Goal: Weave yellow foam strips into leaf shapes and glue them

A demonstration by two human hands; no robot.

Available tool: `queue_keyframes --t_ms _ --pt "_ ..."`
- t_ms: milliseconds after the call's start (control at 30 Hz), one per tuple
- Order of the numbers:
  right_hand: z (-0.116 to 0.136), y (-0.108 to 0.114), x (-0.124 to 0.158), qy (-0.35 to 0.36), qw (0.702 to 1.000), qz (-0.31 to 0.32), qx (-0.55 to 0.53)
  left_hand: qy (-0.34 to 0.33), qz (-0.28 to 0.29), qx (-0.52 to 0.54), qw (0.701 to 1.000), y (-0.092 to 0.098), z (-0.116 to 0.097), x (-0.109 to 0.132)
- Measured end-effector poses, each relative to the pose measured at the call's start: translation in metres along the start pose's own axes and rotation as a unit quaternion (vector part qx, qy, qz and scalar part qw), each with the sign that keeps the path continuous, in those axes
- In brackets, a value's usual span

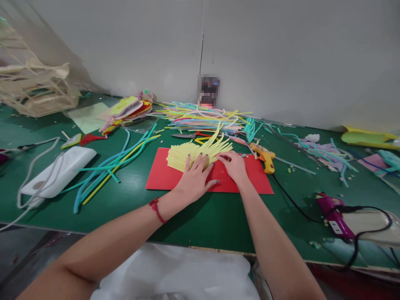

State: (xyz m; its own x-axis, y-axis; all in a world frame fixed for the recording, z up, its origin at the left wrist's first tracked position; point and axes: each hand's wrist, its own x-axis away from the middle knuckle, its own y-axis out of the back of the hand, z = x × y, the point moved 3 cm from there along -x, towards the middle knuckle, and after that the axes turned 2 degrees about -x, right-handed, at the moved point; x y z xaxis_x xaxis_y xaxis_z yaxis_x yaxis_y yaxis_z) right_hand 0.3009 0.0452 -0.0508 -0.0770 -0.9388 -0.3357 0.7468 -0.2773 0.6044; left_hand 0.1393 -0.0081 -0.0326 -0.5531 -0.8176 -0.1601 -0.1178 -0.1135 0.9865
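While left hand (195, 177) and right hand (233, 165) press the yellow strips (181, 157)

Where those strips fan out on the red sheet (159, 177), my left hand rests open on them, palm down with fingers spread. My right hand, open too, touches the fan's right edge. The sheet lies on the green tabletop (218, 221). Just right of it is a yellow glue gun (265, 159); farther right and nearer, a purple glue gun (334, 216). Loose blue strips (106, 171) trail left, a white device (59, 171) beyond them. Scissors (187, 135) lie on the far side.
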Motion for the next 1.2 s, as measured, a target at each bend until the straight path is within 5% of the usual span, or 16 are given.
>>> queue_keyframes --t_ms 1200 --pt "-0.0001 0.0001 -0.0001 0.0 1.0 0.003 0.005 0.0 0.013 0.035 0.999 0.0002 -0.0044 -0.0012"
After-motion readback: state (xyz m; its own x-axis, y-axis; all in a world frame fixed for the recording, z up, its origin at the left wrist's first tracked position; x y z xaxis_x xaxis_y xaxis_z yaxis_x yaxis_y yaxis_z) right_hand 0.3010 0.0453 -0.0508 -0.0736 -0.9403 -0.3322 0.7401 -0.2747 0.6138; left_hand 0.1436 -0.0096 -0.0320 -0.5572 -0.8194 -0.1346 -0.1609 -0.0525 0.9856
